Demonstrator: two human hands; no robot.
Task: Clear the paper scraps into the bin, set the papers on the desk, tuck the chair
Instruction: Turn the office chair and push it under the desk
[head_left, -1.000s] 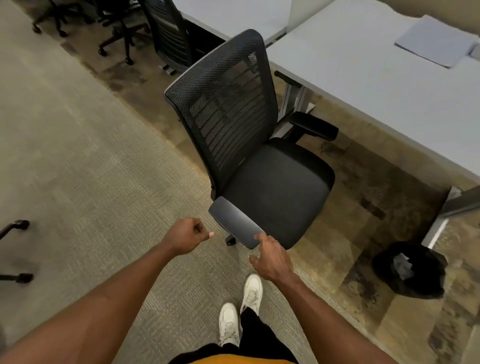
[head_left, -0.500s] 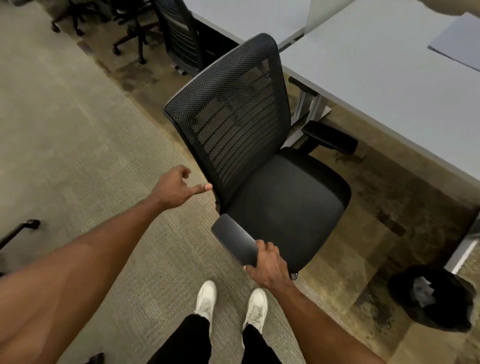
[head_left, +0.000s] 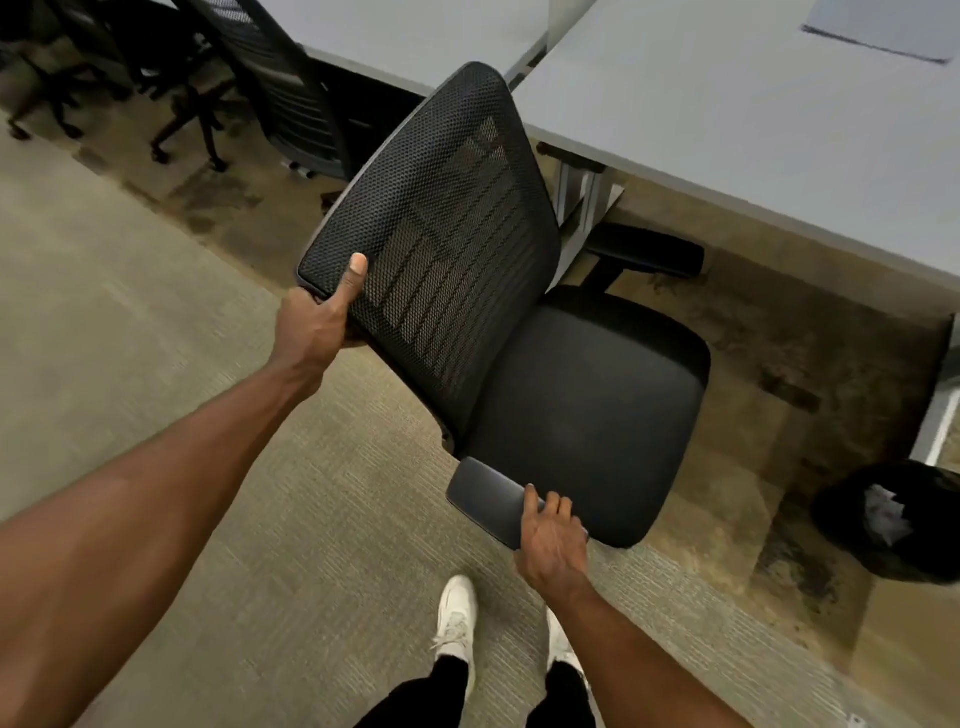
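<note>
A black mesh-backed office chair stands on the carpet in front of the grey desk, its seat facing the desk. My left hand grips the top left corner of the mesh backrest, thumb on the front. My right hand holds the near grey armrest. A stack of papers lies on the desk at the top right. A black bin with crumpled paper scraps inside sits on the floor at the right.
A second grey desk adjoins at the back, with other black chairs tucked or parked beside it at the top left. The desk's metal leg stands just behind the chair. My white shoes are on the carpet below.
My left hand rose from beside the chair and took hold of the backrest's top corner. My right hand stays on the near armrest. The view moved closer to the chair.
</note>
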